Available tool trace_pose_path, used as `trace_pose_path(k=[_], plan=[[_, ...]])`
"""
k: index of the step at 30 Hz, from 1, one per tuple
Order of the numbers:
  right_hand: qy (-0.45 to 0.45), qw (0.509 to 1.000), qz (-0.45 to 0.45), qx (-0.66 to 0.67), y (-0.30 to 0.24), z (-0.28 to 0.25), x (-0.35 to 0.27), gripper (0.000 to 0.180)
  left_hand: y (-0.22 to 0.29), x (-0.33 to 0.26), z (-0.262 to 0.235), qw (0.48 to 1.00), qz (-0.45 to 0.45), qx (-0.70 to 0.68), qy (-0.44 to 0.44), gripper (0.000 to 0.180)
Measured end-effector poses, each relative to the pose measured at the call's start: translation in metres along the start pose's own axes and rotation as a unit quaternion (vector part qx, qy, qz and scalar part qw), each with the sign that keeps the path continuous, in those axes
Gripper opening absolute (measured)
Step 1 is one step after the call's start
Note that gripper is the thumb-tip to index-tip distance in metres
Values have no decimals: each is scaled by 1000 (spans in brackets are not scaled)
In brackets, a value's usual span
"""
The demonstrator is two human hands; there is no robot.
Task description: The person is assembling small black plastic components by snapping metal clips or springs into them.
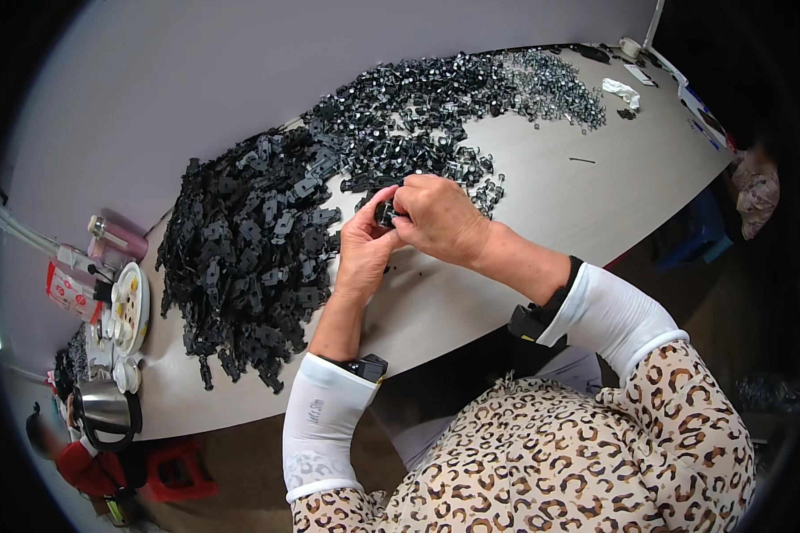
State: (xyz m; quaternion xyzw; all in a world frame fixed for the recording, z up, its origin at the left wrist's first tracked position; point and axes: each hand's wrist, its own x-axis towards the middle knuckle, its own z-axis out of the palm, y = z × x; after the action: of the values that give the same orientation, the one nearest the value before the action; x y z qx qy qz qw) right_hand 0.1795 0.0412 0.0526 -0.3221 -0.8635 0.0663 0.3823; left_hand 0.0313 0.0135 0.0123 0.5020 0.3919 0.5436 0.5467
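Both of my hands meet over the near side of the table point(471, 302). My left hand point(363, 249) pinches a small black plastic part point(384, 213) between thumb and fingers. From the other side, my right hand point(440, 216) closes on the same part, its fingertips against it. The fingers hide most of the part, so its full shape does not show. Left of my hands lies a large heap of flat black plastic parts point(249, 231). Just beyond them spreads a pile of small black and metal pieces point(409, 102), which turns to shiny metal clips point(551, 84) at its far right.
A white oval tray point(144, 311), a pink jar point(124, 244) and a steel kettle point(107, 409) stand at the table's left end. A crumpled white tissue point(622, 92) and a thin dark rod point(582, 161) lie right. People sit beyond both ends, beside red point(180, 471) and blue stools point(698, 235).
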Motion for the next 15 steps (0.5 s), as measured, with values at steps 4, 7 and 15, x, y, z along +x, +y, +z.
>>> trace_pose_path(k=[4,7,15], plan=[[24,999,-24,-3,1,3,-1,8,4,-1,3,998,20,-50,14,44],[7,998,-57,-5,3,1,-1,8,10,-3,1,988,2,-156,-16,32],[12,977,130,168,21,-20,-15,12,4,-4,3,988,-16,-156,-13,15]])
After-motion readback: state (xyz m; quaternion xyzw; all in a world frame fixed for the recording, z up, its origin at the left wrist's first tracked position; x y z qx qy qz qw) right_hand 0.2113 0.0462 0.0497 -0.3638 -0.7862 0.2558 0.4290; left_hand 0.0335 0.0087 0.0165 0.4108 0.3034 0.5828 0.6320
